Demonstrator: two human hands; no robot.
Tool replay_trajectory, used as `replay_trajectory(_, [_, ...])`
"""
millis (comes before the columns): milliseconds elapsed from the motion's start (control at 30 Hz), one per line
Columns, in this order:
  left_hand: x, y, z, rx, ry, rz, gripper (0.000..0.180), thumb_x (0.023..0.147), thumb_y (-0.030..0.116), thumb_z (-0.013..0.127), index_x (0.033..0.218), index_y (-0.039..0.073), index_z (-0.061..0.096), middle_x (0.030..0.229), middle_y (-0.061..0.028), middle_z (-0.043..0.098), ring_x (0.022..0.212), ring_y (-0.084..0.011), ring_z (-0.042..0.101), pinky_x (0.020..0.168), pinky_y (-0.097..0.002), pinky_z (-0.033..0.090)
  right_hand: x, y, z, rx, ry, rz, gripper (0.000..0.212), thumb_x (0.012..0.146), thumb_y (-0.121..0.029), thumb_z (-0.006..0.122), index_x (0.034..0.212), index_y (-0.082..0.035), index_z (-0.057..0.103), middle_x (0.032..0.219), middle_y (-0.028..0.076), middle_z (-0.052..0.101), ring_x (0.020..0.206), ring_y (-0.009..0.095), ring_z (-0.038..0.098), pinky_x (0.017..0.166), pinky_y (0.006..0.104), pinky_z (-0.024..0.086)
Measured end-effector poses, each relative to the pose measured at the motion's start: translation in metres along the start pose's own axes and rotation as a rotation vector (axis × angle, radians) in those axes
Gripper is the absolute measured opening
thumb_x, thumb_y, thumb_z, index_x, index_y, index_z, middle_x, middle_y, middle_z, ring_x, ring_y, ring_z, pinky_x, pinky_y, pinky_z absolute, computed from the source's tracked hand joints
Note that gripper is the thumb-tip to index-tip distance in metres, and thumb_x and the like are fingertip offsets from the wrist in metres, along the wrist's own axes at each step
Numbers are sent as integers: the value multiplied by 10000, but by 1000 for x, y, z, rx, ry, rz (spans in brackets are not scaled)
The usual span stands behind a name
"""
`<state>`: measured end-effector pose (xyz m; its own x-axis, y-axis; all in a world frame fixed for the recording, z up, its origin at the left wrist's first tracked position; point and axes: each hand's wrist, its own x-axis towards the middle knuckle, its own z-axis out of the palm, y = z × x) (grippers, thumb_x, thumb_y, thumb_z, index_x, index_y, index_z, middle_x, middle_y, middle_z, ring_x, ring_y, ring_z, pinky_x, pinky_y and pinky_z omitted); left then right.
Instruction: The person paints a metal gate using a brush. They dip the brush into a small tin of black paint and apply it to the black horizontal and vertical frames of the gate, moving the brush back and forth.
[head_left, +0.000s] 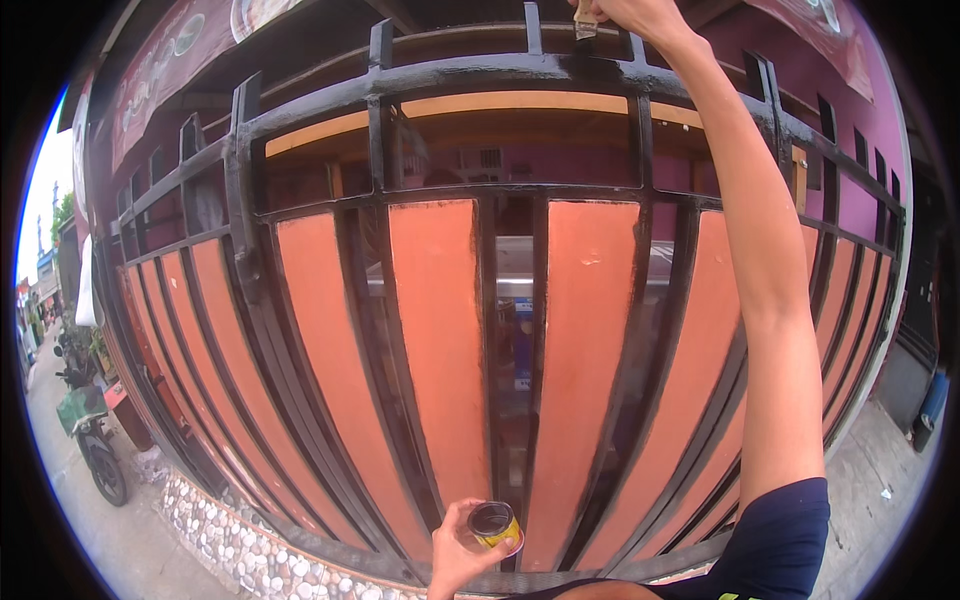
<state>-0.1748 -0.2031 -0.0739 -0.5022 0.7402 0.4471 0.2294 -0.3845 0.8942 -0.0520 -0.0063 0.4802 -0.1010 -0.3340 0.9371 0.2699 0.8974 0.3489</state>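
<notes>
Orange-and-black gate (435, 330) fills the background; left fingers (458, 514) hold 1 yellow-labelled can (494, 527), raised right fingers (600, 10) 1 paintbrush (586, 23).

– Able to read anything?
– No. Too blurred on the yellow can label (500, 536), near; likewise on the reddish banner (172, 62), far left, and the other banner (826, 40), far right.

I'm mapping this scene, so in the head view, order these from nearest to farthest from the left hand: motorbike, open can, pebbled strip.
1. Open can: held in the left hand.
2. Pebbled strip: low, to the hand's left.
3. Motorbike: farther left, near the picture's edge.
</notes>
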Motion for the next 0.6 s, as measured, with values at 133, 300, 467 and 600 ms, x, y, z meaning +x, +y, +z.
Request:
replay_trajectory(133, [0,-3,-3,-7,-20,-6,606,692,81,855,1174,-22,503,1064,-117,674,1019,-167,659,936,-322,527,6,-43,-32,227,44,112,383,1042,-306,420,1050,39,586,634,112,656,560,182,663,514,313,505])
replay_trajectory(300, [1,-3,-6,-25,8,24,601,685,79,857,1167,-19,511,1062,-115,676,1025,-165,659,938,-320,526,18,-5,10,27,39,72,388,1026,-323,419,1005,26,587,680,176,668,617,314,686,642,428,536])
replay_trajectory(467, [5,6,-13,18,1,-11,610,677,95,863,1165,-15,513,1054,-115,680,1023,-164,660,936,-318,526,14,-23,-1,101,91,147,387,1024,-318,429,1037,31,594,668,161,676,587,271,682,576,393,528])
replay_trajectory(600, [2,-2,-20,15,7,14,611,676,100,863,1165,-11,513,1043,-112,685,1023,-168,662,938,-322,524,30,-7,4,3,99,86,410,1027,-311,425,1135,49,588,621,150,662,591,249,690,568,378,532])
